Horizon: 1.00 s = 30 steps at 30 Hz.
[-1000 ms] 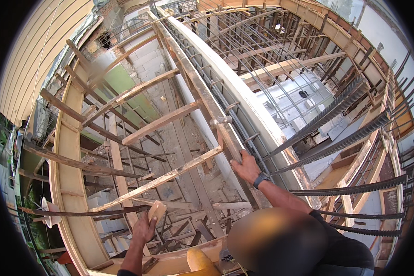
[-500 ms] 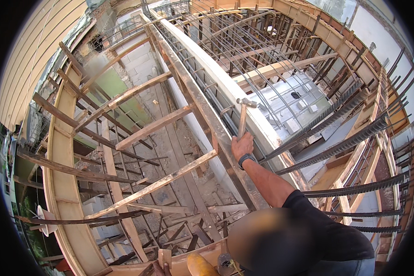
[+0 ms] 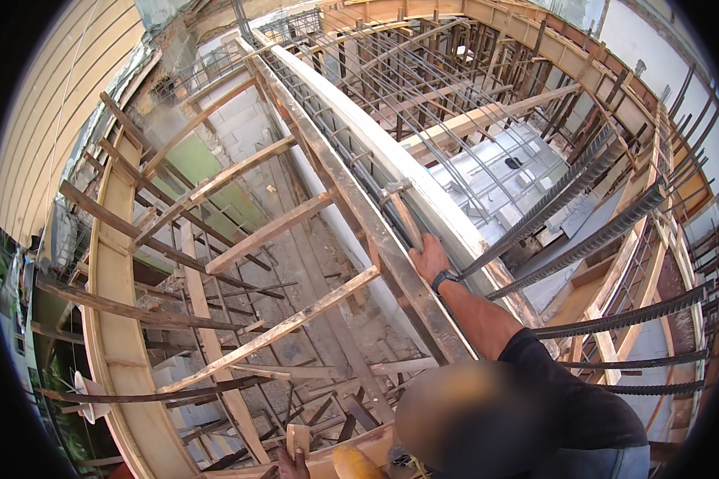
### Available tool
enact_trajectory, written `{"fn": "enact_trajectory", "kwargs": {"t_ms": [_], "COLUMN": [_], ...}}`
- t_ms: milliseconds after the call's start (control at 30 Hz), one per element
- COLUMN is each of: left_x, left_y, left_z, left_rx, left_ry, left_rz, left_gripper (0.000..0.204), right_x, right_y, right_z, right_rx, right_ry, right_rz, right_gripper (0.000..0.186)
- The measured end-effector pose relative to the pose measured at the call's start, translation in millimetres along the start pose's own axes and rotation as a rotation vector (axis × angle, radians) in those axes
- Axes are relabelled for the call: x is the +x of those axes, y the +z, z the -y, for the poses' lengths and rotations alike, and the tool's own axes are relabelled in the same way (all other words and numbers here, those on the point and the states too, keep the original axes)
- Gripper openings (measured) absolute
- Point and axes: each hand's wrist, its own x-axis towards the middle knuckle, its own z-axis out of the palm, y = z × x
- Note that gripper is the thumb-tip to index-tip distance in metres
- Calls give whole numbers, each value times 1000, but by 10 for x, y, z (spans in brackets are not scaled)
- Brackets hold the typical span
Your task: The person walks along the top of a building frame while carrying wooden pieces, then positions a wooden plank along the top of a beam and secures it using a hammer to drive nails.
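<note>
My right hand is wrapped round the wooden handle of a hammer, above a long narrow formwork trough. The hammer head is low, beside the steel bars in the trough; whether it touches them I cannot tell. A dark-stained timber edges the trough on the left, a white-topped wall on the right. At the lower edge my left hand, partly cut off, has its fingers against a short wooden block and seems to grip it.
Left of the trough, wooden cross braces span a deep drop with debris below. Thick ribbed bars jut in from the right. Beyond lies a rebar grid. A yellow boot-like shape shows at the bottom, beside a blurred patch.
My right hand has swung the hammer down: its head has gone from above the white-topped wall to the bars in the trough. My left hand stays at the wooden block. The view has shifted slightly.
</note>
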Motion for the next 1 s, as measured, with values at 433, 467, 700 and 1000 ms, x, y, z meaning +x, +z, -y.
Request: {"fn": "enact_trajectory", "kwargs": {"t_ms": [433, 467, 700, 1000], "left_x": [-83, -53, 652, 2038], "left_y": [189, 189, -220, -676], "left_z": [222, 223, 438, -2657], "left_rx": [31, 29, -408, -380], "left_ry": [18, 61, 88, 185], "left_rz": [5, -4, 206, 85], "left_gripper": [74, 73, 61, 53], "right_x": [522, 632, 1620, 2161], "right_y": [-10, -39, 92, 3], "right_z": [429, 510, 511, 163], "right_rx": [-613, -619, -526, -557], "right_ry": [-172, -146, 225, 220], "right_rz": [-10, -108, -60, 12], "right_gripper": [64, 68, 79, 91]}}
